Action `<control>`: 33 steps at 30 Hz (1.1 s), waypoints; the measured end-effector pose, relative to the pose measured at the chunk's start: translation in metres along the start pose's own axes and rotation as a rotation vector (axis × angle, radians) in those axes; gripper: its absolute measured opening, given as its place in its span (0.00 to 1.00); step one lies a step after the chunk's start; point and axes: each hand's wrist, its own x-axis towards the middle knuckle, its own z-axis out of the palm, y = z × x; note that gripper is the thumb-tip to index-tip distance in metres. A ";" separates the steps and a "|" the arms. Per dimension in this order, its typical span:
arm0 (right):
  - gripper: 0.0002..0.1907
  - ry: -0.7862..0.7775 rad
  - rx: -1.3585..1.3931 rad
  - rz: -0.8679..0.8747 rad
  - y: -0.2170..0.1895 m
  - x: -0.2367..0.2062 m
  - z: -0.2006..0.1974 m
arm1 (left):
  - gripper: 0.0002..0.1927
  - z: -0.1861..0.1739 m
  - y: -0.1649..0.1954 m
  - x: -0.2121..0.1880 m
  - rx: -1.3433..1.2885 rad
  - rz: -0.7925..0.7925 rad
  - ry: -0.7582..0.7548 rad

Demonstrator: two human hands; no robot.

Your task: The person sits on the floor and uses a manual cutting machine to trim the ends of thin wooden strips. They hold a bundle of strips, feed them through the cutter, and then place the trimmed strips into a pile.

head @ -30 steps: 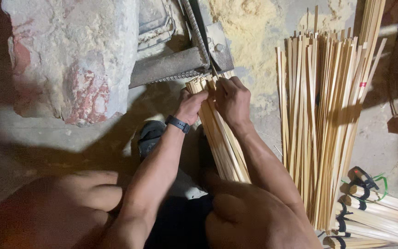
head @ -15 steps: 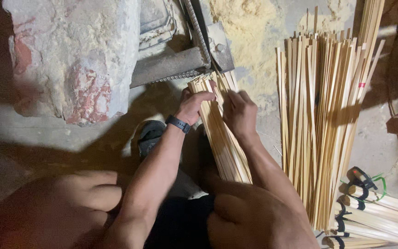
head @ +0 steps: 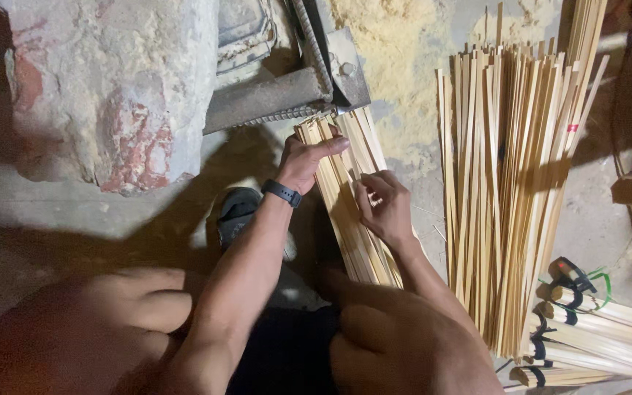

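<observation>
**Both hands on the bamboo strips**

The left hand, a black watch on its wrist, lies flat with fingers together across the strips. The right hand pinches one strip just to the right. The strips' far ends touch a metal machine. Loose slats lie right, tied bundles near right.

A bundle of pale bamboo strips is lying lengthwise in front of the seated person, its far end resting just below the grey metal machine part. The strips are thin, flat and straw-coloured, packed side by side and running at a slight slant away from that part toward the person's lap. Their far ends are looking roughly even, though shadow is hiding the near ends, so their full length cannot be told.
</observation>
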 end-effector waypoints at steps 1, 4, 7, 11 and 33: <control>0.06 -0.114 0.098 0.134 0.004 0.002 0.004 | 0.20 0.001 0.001 0.000 -0.005 0.012 -0.013; 0.07 0.019 -0.055 -0.022 0.016 0.023 0.016 | 0.19 -0.003 -0.008 0.007 -0.035 0.005 -0.031; 0.05 0.111 -0.012 -0.059 0.013 0.053 0.030 | 0.24 -0.014 -0.023 0.019 -0.040 -0.108 0.046; 0.02 0.095 0.023 -0.088 -0.002 0.075 0.028 | 0.23 -0.019 -0.033 0.025 0.088 -0.102 0.195; 0.05 0.027 -0.085 -0.072 -0.003 0.049 0.012 | 0.35 -0.019 -0.037 0.030 0.031 -0.115 0.120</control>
